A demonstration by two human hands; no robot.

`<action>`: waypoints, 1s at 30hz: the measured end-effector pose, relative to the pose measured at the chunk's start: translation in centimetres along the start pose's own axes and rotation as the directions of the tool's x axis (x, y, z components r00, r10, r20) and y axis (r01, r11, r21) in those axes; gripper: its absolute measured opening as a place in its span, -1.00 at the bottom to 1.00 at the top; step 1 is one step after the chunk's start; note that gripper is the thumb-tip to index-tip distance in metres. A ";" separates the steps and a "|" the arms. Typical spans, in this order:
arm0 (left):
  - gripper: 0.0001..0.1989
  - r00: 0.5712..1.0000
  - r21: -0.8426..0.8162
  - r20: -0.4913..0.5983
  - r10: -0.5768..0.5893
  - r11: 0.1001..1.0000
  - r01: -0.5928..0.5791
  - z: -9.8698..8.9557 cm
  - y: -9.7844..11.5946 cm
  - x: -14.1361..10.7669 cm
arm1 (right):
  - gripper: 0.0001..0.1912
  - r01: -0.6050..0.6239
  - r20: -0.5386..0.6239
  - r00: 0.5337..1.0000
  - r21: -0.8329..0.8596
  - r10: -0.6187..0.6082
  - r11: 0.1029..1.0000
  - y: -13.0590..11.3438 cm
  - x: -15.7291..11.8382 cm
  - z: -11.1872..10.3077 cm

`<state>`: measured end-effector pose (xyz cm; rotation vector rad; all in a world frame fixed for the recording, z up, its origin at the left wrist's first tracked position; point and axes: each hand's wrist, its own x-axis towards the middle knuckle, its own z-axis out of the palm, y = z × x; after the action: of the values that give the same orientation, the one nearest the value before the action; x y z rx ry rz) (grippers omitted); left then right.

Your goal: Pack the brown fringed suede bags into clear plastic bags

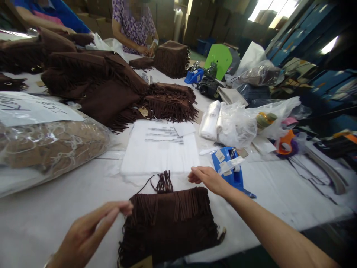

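Observation:
A dark brown fringed bag (173, 227) lies on the white-covered table right in front of me. From its top edge a tassel (164, 182) and a thin cord stick out. My left hand (90, 230) hovers at the bag's upper left corner, fingers stretched and thumb apart, holding nothing. Over the bag's upper right edge is my right hand (208, 178), its fingers extended and slightly bent, with nothing visible in them. Just beyond the bag lies a stack of white plastic bags (158, 156) with printed lines.
Brown fringed bags (111, 89) are piled at the back left, beside a clear sack of brown tags (55, 145). A blue tape dispenser (228, 167) stands near my right hand, plastic rolls (210, 121) behind it. Across the table stands a person (134, 28) in a patterned top.

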<state>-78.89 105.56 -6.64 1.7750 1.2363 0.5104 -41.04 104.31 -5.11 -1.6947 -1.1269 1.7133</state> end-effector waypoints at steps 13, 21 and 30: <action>-0.60 0.938 0.197 0.183 -0.295 0.946 0.259 1.6 0.1 7.3 | -0.53 -0.390 0.709 0.702 0.313 0.060 0.866 -0.6 8.9 6.6; -0.73 0.979 0.584 0.126 -0.160 0.810 0.057 3.3 2.1 8.2 | -0.57 0.708 0.713 0.592 -0.238 -0.375 0.665 -0.5 2.3 7.0; -0.77 0.995 0.447 0.066 0.076 0.889 -0.098 4.1 1.6 6.9 | -0.37 0.769 0.587 0.601 -0.609 -0.542 0.194 5.3 -3.1 10.9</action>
<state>-72.10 109.77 -8.46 2.2257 1.3208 0.2374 -50.12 96.52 -8.80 -0.9715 -2.6460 0.7560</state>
